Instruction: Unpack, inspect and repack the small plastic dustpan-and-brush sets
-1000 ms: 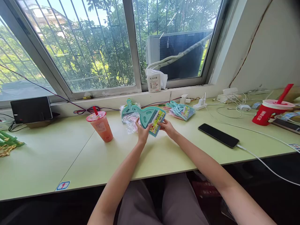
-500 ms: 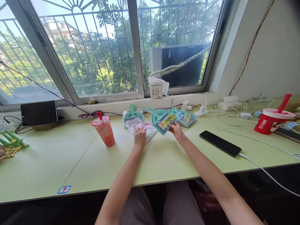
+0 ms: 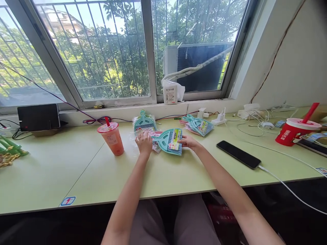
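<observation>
My right hand (image 3: 189, 141) grips the bristle end of a teal mini dustpan and brush set (image 3: 166, 141) with a yellow-green label. The set is tilted, its handle pointing left. At that handle end my left hand (image 3: 144, 141) is closed on a clear plastic bag (image 3: 155, 147), which partly lies under the set; the fingertips are partly hidden. Just behind the left hand lies another teal dustpan set (image 3: 144, 121) in clear wrapping. To the right rests a pile of teal and pink dustpan sets (image 3: 200, 126).
A cup with an orange-red drink (image 3: 112, 140) stands left of my hands. On the right are a black phone (image 3: 238, 154) on a white cable, a red cup (image 3: 293, 133) and tangled chargers (image 3: 265, 125). A tablet (image 3: 39, 117) leans near the window.
The dustpan set has turned so that its handle points left, and it has come lower, toward my left hand. My left hand has shifted slightly left with the plastic bag.
</observation>
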A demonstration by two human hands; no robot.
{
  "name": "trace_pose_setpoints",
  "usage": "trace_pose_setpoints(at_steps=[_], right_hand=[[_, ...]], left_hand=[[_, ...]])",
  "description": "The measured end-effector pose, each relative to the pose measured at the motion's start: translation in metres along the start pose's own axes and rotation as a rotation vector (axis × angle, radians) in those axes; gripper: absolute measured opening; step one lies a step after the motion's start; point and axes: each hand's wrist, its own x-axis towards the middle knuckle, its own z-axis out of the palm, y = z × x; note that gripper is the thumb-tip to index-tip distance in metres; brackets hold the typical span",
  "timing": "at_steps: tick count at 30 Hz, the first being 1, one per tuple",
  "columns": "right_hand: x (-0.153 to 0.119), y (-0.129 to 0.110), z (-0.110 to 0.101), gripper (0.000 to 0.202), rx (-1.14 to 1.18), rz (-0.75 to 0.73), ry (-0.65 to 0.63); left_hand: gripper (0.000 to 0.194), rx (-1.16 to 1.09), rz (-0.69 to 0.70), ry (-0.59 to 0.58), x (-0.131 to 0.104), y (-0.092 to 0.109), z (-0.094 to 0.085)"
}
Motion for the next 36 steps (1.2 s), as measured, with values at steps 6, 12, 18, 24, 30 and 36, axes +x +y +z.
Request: trace_pose_setpoints(at_steps=[6,12,18,24,30,36], right_hand=[[-0.002,-0.002,0.001,0.036,-0.017,0.037,-0.068],[-0.001,-0.003,-0.002,0.041,-0.047,-0.010,-0.026],[-0.005,-0.005,0.003,0.041,-0.030,-0.024,-0.061],[-0.006,-0.009,-0.001,0.044,-0.035,-0.028,-0.110],[0.001,-0.006,-0.013,0.035,0.016,-0.023,0.065],[0.000,-0.008,-0.018,0.026,0.028,-0.015,0.131]], left_hand=[[0.044,0.025,-0.114,-0.151,0.006,-0.019,0.002],[0.048,-0.158,-0.063,-0.239,0.009,-0.024,0.008],[0.046,-0.496,0.166,-0.190,0.015,-0.026,0.007],[0.034,-0.479,0.152,-0.147,0.013,-0.023,0.006],[0.030,-0.124,-0.070,0.138,0.010,-0.011,-0.018],[0.058,0.201,-0.115,-0.270,0.005,-0.001,-0.018]])
